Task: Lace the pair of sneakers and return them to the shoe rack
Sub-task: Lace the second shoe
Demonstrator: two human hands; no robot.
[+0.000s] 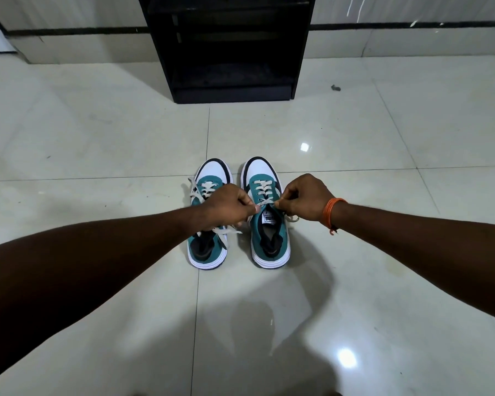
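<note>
Two teal/white/black sneakers sit side by side on the glossy tile floor (pixel 355 124), toes pointing far, heels near, w/ a narrow gap btwn them. The right sneaker (pixel 266 215) is laced up through most eyelets, cream lace crossing in neat rows over the teal vamp; its white tongue label shows just near of the hands. The left sneaker (pixel 209 218) has only a couple of crossings at the toe end, and loose lace (pixel 193 190) trails off its left side, plus a loose end lying across its collar.

Both hands work at the top of the right sneaker's lacing. Left hand (pixel 229 205) is clenched into a fist, thumb and forefinger pinching one end of the right sneaker's lace (pixel 265 202); this hand reaches across and covers the mid part of the left sneaker. Right hand (pixel 305 200) is curled too, fingertips pinching the other end of the same lace, w/ a loop of it hanging just below the hand at the shoe's right edge. The lace runs taut btwn the two pinches. An orange thread band (pixel 330 212) circles the right wrist.

Far centre, a black shoe rack (pixel 232 47) stands vs. the wall, well apart from the sneakers. A small dark scrap (pixel 335 88) lies on the floor right of the rack.
</note>
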